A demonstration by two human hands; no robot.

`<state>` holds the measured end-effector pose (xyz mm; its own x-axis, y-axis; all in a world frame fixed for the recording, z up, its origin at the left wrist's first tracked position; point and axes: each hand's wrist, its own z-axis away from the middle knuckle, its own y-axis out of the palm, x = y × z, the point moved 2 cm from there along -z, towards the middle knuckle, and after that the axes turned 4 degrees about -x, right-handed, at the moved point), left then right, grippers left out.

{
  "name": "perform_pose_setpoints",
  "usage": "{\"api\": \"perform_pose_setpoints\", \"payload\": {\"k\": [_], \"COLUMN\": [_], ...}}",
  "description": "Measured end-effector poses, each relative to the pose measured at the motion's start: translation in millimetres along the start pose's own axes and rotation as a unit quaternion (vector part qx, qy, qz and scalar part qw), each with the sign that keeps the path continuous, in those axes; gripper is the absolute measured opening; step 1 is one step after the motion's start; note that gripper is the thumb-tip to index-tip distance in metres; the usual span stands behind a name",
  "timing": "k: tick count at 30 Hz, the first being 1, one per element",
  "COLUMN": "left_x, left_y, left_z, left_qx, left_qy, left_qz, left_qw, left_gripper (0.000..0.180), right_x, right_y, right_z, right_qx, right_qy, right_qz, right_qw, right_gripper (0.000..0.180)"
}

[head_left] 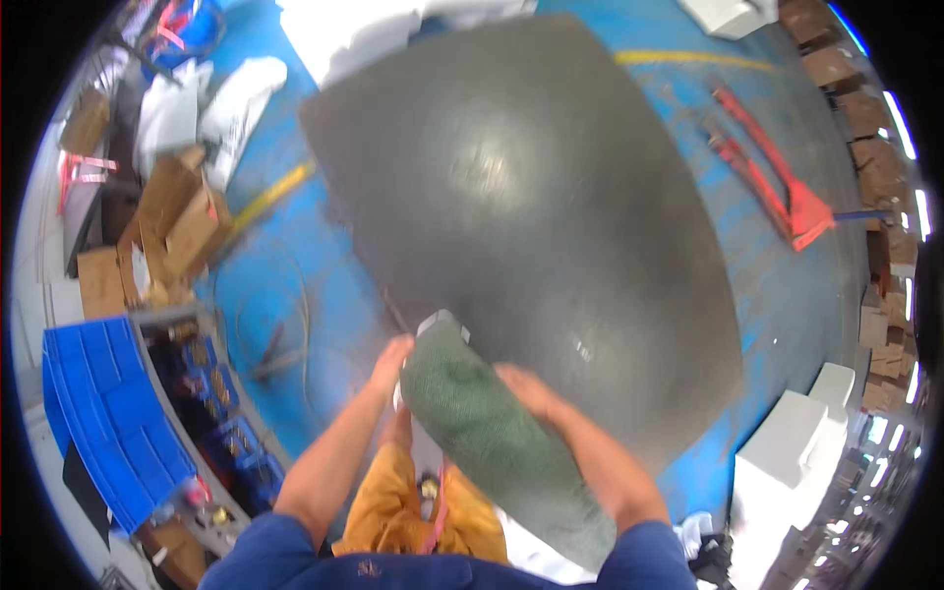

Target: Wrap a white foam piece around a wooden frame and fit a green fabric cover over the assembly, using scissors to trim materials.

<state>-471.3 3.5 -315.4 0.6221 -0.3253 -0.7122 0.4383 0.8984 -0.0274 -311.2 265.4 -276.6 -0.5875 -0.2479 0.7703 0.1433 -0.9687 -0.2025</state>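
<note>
A long green bundle with a woven-looking cover [482,423] slants from the middle of the view down to my right arm. Its far end shows a whitish-grey edge. My left hand [393,362] grips that end from the left, its fingertips partly hidden by the bundle. On the other side, my right hand [531,391] is curled against the bundle's flank, with the fingers pressed on the green cover. Below and beyond it spreads a large dark grey sheet or tabletop [492,226], whose near edge the bundle overlaps.
Blue bins [118,413] and a parts rack [221,403] stand at the left, with cardboard boxes [182,221] behind. A red pallet jack [772,177] rests on the blue floor at the right. White blocks [787,447] stand at the near right. White material [364,39] lies beyond the sheet.
</note>
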Motion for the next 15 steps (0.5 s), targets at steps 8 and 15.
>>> {"api": "perform_pose_setpoints", "payload": {"k": [8,15], "left_x": [-97,-146], "left_y": [2,7], "left_z": [100,117], "left_qx": [0.194,0.2], "left_qy": [0.09,0.223], "left_qz": [-0.021,-0.104], "left_qw": [0.977,0.948], "left_gripper": [0.058,0.054], "right_x": [59,141], "right_y": [-48,-7], "right_z": [213,325], "right_qx": [-0.158,-0.322], "right_qy": [0.277,0.168], "right_qz": [0.049,0.115], "right_qw": [0.947,0.924], "right_gripper": [0.073,0.059]}}
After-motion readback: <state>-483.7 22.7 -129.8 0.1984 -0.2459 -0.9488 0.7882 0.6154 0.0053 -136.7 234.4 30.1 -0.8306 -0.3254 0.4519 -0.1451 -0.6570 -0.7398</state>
